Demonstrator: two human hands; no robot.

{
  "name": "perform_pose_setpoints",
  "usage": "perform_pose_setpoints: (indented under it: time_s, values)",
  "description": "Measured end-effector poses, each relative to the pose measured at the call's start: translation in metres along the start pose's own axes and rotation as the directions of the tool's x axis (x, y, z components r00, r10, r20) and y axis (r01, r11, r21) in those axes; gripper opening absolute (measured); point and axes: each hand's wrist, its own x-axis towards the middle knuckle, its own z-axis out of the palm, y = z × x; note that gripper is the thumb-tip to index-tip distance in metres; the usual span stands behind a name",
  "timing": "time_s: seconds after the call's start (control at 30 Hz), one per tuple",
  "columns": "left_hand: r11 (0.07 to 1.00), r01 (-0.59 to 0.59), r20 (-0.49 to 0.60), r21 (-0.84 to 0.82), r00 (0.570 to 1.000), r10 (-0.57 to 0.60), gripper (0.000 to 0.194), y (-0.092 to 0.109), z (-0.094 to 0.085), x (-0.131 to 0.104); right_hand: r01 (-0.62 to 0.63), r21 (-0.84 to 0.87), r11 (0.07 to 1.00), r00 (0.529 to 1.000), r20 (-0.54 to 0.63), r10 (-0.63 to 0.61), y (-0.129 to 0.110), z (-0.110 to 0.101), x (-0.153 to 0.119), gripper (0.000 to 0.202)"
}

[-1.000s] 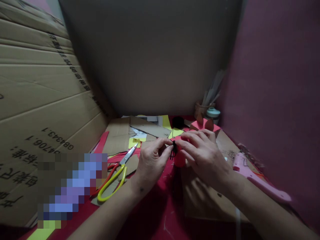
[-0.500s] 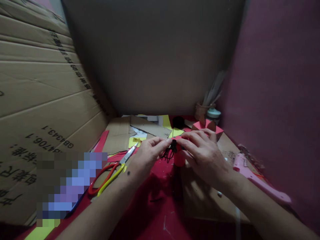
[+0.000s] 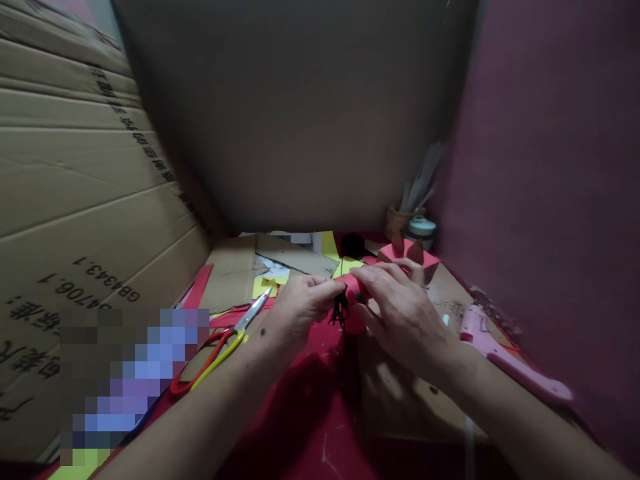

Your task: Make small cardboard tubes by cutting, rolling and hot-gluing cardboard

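My left hand (image 3: 305, 300) pinches a small bunch of black strings (image 3: 339, 308) between thumb and forefinger, and the loose ends hang down. Just right of it, my right hand (image 3: 400, 303) has its fingers closed around the right side of a small red piece (image 3: 356, 319), which bears dark spots. The strings lie against the left side of this red piece. Both hands are held over the red cloth, near the left edge of a cardboard sheet.
Scissors (image 3: 235, 333) with red and yellow handles lie left. A pink glue gun (image 3: 515, 363) rests right. Behind are a red paper shape (image 3: 430, 257), cardboard (image 3: 233, 267), a black roll (image 3: 353, 245) and a jar (image 3: 421, 230). A large carton (image 3: 90, 180) stands left.
The red piece has turned and shows more of its dark-spotted side. The strings now hang closer to it. The view has shifted slightly, moving the surroundings a little left.
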Motion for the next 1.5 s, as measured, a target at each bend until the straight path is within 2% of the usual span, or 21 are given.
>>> perform_pose_setpoints:
  time_s: [0.13, 0.37, 0.47, 0.6, 0.67, 0.73, 0.77, 0.83, 0.93, 1.0, 1.07, 1.1, 1.13, 1.17, 1.2, 1.27, 1.33, 1.4, 1.43, 1.5]
  values:
    - [1.000, -0.001, -0.002, 0.004, 1.000, 0.001, 0.031, 0.001, 0.001, 0.000, 0.001, -0.001, 1.000, 1.000, -0.003, -0.001, 0.001, 0.000, 0.000, 0.029]
    - [1.000, -0.012, -0.099, 0.027, 0.995, 0.014, 0.031, 0.002, 0.008, -0.001, -0.011, -0.002, 1.000, 1.000, 0.009, 0.011, 0.000, 0.000, -0.001, 0.031]
    - [1.000, -0.002, -0.050, -0.005, 0.999, 0.002, 0.032, 0.006, 0.007, -0.002, -0.011, 0.001, 1.000, 1.000, 0.003, 0.011, 0.001, 0.000, -0.001, 0.033]
    - [0.997, 0.022, 0.064, -0.080, 0.998, -0.017, 0.028, 0.012, -0.005, -0.006, -0.010, 0.003, 1.000, 1.000, -0.008, 0.010, 0.003, 0.000, -0.002, 0.036]
    - [0.998, 0.044, -0.002, -0.036, 0.999, -0.044, 0.027, 0.014, -0.014, -0.008, -0.009, -0.003, 1.000, 1.000, -0.007, 0.009, 0.003, 0.001, -0.002, 0.036]
    - [0.996, 0.061, -0.145, 0.062, 0.988, -0.052, 0.031, 0.013, -0.022, -0.010, -0.011, -0.010, 1.000, 1.000, -0.007, 0.011, 0.003, 0.002, -0.002, 0.036]
    - [0.992, 0.063, -0.206, 0.108, 0.978, -0.039, 0.035, 0.012, -0.025, -0.011, -0.010, -0.013, 1.000, 1.000, -0.007, 0.010, 0.003, 0.002, -0.001, 0.036]
    - [0.985, 0.028, -0.247, 0.170, 0.969, 0.015, 0.036, 0.009, -0.028, -0.013, -0.009, -0.009, 1.000, 1.000, -0.003, 0.009, 0.002, 0.003, -0.001, 0.036]
    - [0.970, -0.085, -0.160, 0.229, 0.979, 0.124, 0.033, 0.003, -0.027, -0.014, -0.003, 0.011, 1.000, 1.000, -0.008, 0.003, 0.000, 0.001, -0.001, 0.037]
    - [0.946, -0.132, -0.092, 0.294, 0.982, 0.166, 0.049, -0.001, -0.023, -0.014, 0.026, 0.052, 0.998, 0.998, -0.066, -0.022, 0.001, -0.005, -0.004, 0.036]
    - [0.923, -0.147, -0.047, 0.357, 0.984, 0.174, 0.066, -0.004, -0.016, -0.014, 0.035, 0.116, 0.993, 0.981, -0.195, -0.011, 0.006, -0.014, -0.008, 0.035]
    - [0.913, -0.150, -0.046, 0.380, 0.982, 0.181, 0.071, -0.006, -0.012, -0.014, 0.002, 0.157, 0.988, 0.957, -0.286, 0.044, 0.010, -0.020, -0.010, 0.034]
    - [0.904, -0.155, -0.056, 0.399, 0.980, 0.192, 0.075, -0.007, -0.007, -0.014, -0.051, 0.207, 0.977, 0.915, -0.382, 0.129, 0.016, -0.024, -0.012, 0.032]
    - [0.895, -0.164, -0.072, 0.415, 0.975, 0.212, 0.079, -0.009, -0.003, -0.013, -0.128, 0.275, 0.953, 0.847, -0.470, 0.250, 0.023, -0.028, -0.014, 0.029]
    - [0.886, -0.176, -0.088, 0.428, 0.968, 0.235, 0.081, -0.011, 0.002, -0.012, -0.194, 0.359, 0.913, 0.752, -0.543, 0.373, 0.032, -0.031, -0.015, 0.022]
    - [0.878, -0.211, -0.099, 0.430, 0.955, 0.278, 0.083, -0.019, 0.010, -0.008, -0.245, 0.558, 0.793, 0.573, -0.577, 0.583, 0.050, -0.031, -0.016, 0.011]
    - [0.896, -0.251, -0.067, 0.366, 0.953, 0.294, 0.077, -0.030, 0.016, -0.002, -0.295, 0.716, 0.632, 0.424, -0.495, 0.758, 0.069, -0.024, -0.017, 0.010]
    - [0.923, -0.258, -0.068, 0.287, 0.955, 0.288, 0.068, -0.043, 0.018, 0.006, -0.345, 0.839, 0.422, 0.323, -0.316, 0.892, 0.083, -0.014, -0.017, 0.015]
    - [0.936, -0.239, -0.100, 0.259, 0.957, 0.271, 0.063, -0.050, 0.018, 0.011, -0.367, 0.877, 0.311, 0.313, -0.199, 0.929, 0.088, -0.008, -0.018, 0.017]
    - [0.966, -0.191, -0.155, 0.172, 0.964, 0.218, 0.056, -0.061, 0.016, 0.018, -0.395, 0.906, 0.149, 0.331, -0.011, 0.944, 0.093, 0.004, -0.019, 0.020]
